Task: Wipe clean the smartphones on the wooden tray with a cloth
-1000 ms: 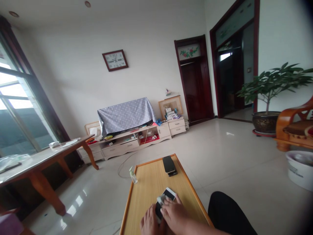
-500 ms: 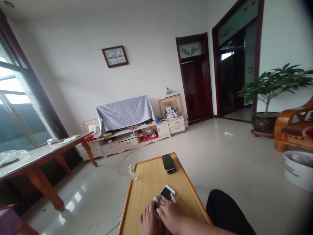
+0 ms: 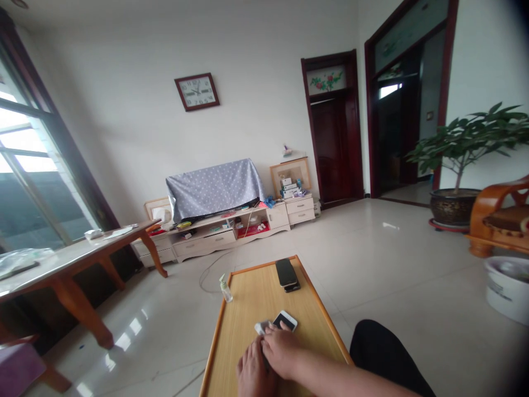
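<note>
Side by side, my two hands rest low over the near part of the small wooden table. My right hand (image 3: 281, 348) is closed on a crumpled whitish cloth or tissue (image 3: 261, 327), which sticks out past its fingertips. My left hand (image 3: 253, 365) is curled against it, fingers bent; whatever lies beneath its palm is hidden. A white phone (image 3: 287, 320) with a dark screen lies just beyond my right fingers, partly covered by them. Farther up sit two stacked dark phones (image 3: 286, 272). A clear pump bottle (image 3: 226, 290) with a pale green top stands at the left edge.
The wooden table (image 3: 243, 286) has a raised orange rim. My dark-clothed knee (image 3: 380, 353) is at its right. A white bucket (image 3: 506, 292), potted plant (image 3: 452, 207) and wooden chair (image 3: 481, 220) stand right. A long table (image 3: 74, 264) is left; a cloth-draped low cabinet (image 3: 215, 240) lies ahead.
My right hand has shifted slightly left over my left hand, and more of the cloth shows past its fingers. The dark item glimpsed between my hands is now hidden. The view has tilted slightly.
</note>
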{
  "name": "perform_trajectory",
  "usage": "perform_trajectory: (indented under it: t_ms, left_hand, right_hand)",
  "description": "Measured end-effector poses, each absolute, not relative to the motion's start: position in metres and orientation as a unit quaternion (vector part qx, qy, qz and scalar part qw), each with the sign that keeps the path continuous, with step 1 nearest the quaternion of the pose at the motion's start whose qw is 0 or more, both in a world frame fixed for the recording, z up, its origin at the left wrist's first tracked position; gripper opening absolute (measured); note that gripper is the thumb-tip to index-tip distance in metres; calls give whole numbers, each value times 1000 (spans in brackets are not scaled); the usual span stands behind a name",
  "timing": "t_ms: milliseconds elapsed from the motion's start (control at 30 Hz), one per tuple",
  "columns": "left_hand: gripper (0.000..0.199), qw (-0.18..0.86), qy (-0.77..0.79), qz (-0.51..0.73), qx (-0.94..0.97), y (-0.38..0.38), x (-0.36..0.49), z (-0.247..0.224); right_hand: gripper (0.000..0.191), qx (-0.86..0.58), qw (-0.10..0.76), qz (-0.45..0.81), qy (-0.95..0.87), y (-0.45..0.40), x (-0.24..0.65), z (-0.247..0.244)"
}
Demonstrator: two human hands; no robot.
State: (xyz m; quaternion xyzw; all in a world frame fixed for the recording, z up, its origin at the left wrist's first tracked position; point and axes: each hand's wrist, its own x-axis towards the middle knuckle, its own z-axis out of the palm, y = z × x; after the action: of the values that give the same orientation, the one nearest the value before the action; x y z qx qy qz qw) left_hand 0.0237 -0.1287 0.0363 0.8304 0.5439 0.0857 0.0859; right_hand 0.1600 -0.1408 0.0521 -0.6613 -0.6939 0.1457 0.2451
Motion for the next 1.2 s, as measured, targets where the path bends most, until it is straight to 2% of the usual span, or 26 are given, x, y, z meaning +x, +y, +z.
perform_trajectory:
  t_ms: [200,433,667,933,1200]
  left_hand:
    - [63,87,558,89,821,-129,26,37]
    - [65,87,541,94,831,-129,23,35]
    - [65,87,563,91,817,-133,27,43]
    - [63,82,546,80,830,-129,23,35]
    - [68,72,561,93,820,-126,25,28]
  right_hand:
    - [47,-695,242,128,-664,-130,170,54]
    - [47,-667,238,143,-692,-139,157,52]
    - [51,-717,248,128,-639,-133,181,53]
    - [48,-633,274,154,-708,-166,155,56]
    - [49,-720,267,119,-629,-155,186,53]
